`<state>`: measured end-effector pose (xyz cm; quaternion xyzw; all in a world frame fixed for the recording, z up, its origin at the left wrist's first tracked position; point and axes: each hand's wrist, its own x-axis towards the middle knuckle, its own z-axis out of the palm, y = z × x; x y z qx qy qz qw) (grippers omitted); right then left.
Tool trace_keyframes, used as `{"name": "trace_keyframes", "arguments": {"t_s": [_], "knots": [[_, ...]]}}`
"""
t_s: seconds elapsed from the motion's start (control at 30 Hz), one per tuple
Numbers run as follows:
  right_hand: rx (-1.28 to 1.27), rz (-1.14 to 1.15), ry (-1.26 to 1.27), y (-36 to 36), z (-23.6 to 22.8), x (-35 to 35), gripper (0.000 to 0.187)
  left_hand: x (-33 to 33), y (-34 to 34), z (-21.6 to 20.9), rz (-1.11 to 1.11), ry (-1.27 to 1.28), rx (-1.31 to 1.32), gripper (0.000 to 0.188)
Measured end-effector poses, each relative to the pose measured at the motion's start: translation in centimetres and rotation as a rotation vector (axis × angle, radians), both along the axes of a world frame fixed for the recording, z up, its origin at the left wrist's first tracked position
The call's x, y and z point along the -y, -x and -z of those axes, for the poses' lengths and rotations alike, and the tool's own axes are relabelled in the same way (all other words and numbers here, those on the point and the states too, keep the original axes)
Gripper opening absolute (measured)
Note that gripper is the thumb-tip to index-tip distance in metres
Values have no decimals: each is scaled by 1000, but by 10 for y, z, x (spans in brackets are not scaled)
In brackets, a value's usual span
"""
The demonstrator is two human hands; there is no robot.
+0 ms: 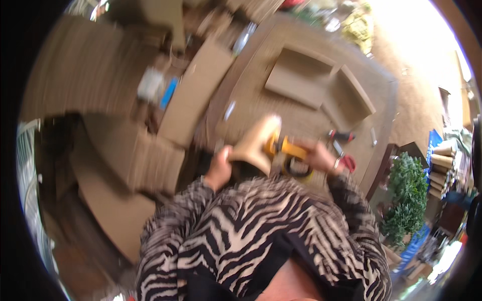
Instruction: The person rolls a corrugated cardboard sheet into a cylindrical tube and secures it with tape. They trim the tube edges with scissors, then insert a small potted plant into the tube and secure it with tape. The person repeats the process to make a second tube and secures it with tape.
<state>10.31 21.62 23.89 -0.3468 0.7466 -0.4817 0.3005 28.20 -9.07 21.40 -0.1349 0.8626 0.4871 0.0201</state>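
Observation:
My left hand (219, 168) grips the near left edge of a tan cardboard piece (251, 143), which is tilted up in front of my body. Its shape is blurred; it looks like a folded box or flap. In my right hand (320, 156) is the handle of a yellow tape dispenser (287, 147), its head up against the cardboard's right side. A tape roll (298, 166) shows dark just below the dispenser. Close to my right wrist lie scissors (347, 162) with red handles, and a red-and-black handled tool (342, 136) beyond them.
An open cardboard box (301, 75) sits on the brown table (246, 95) ahead. Stacked cardboard sheets (85, 70) crowd the left, with a blue object (169, 93) among them. A leafy green plant (407, 190) stands at the right, near rolled tan material (442, 163).

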Motion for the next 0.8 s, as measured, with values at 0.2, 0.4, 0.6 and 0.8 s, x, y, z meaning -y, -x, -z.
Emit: {"name": "trace_keyframes", "arguments": {"t_s": [0.2, 0.4, 0.6, 0.8], "knots": [[-16, -424, -315, 71, -37, 92, 59, 15, -7, -42, 183, 316, 153, 52], [-66, -445, -280, 31, -50, 80, 57, 39, -21, -31, 314, 537, 113, 58], [-96, -308, -305, 12, -17, 61, 60, 29, -48, 7, -307, -200, 151, 44], [-159, -514, -454, 60, -48, 144, 55, 27, -37, -25, -52, 98, 253, 80]]}}
